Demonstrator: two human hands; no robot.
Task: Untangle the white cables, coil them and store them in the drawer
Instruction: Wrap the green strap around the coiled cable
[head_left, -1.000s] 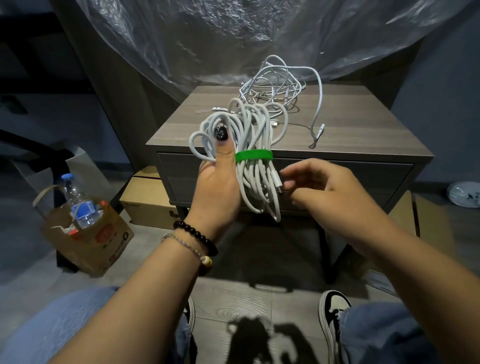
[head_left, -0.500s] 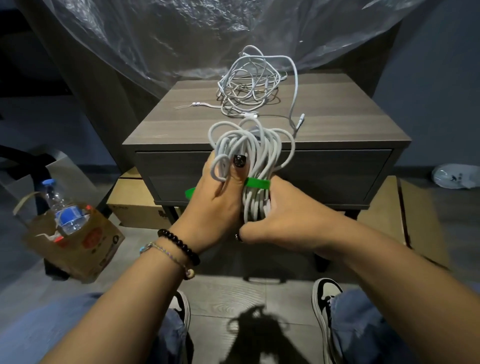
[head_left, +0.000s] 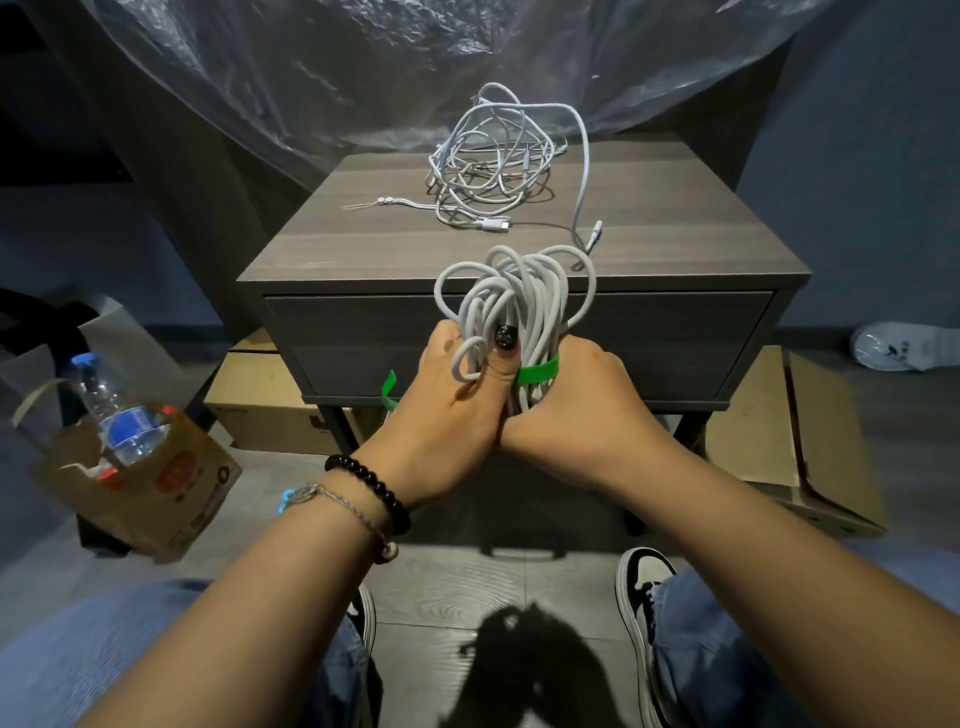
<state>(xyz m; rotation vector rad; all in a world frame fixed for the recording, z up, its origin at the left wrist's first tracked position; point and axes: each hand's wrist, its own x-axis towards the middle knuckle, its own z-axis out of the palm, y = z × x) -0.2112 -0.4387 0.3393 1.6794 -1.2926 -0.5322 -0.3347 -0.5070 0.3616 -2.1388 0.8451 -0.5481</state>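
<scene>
A coiled white cable bundle (head_left: 524, 296) with a green strap (head_left: 537, 371) round it is held upright in front of the nightstand's shut drawer (head_left: 649, 332). My left hand (head_left: 452, 415) grips the bundle, thumb pressed across its strands. My right hand (head_left: 576, 410) wraps round the bundle's lower part from the right, hiding it. A loose green strap end (head_left: 388, 391) sticks out to the left of my left hand. A tangled heap of white cables (head_left: 498, 161) lies on the back of the nightstand top (head_left: 322, 244), one plug end (head_left: 594, 240) near the front edge.
A cardboard box (head_left: 156, 493) holding a water bottle (head_left: 117, 410) stands on the floor at left. Flat cardboard boxes (head_left: 769, 431) lie under and right of the nightstand. Plastic sheeting (head_left: 363, 67) hangs behind. My knees and shoes are at the bottom.
My right hand moved from beside the bundle onto its lower part and now grips it. Both hands and the bundle came down in front of the drawer.
</scene>
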